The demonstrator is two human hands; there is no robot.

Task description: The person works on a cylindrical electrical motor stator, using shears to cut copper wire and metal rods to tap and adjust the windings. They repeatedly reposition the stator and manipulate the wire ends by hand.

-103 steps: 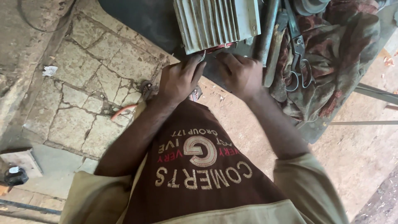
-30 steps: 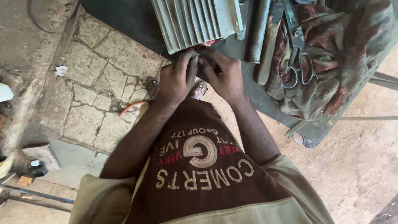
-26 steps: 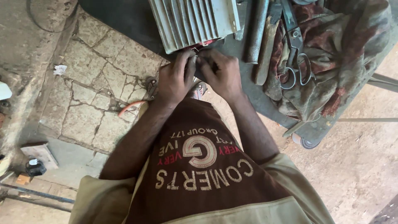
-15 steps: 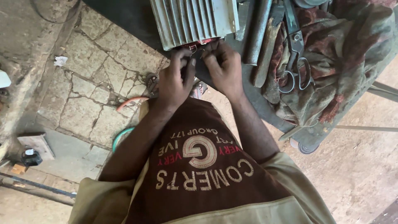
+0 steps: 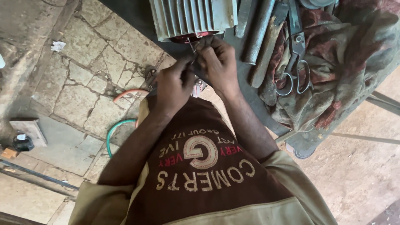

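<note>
Dark workbench (image 5: 137, 12), finned motor (image 5: 191, 16) cropped, left hand (image 5: 175, 85) and right hand (image 5: 216, 62) pinching barely visible wire (image 5: 192, 46)

**Both hands met, fingers pinched**

The left hand (image 5: 174, 85) and right hand (image 5: 217, 62) were raised side by side, touching at the fingertips. Both forearms reached forward from the chest, elbows bent. Fingers on each hand were curled inward in a pinch.

Finned motor (image 5: 193, 16) on bench, scissors (image 5: 294, 62) on cloth (image 5: 354, 62) to its right
</note>
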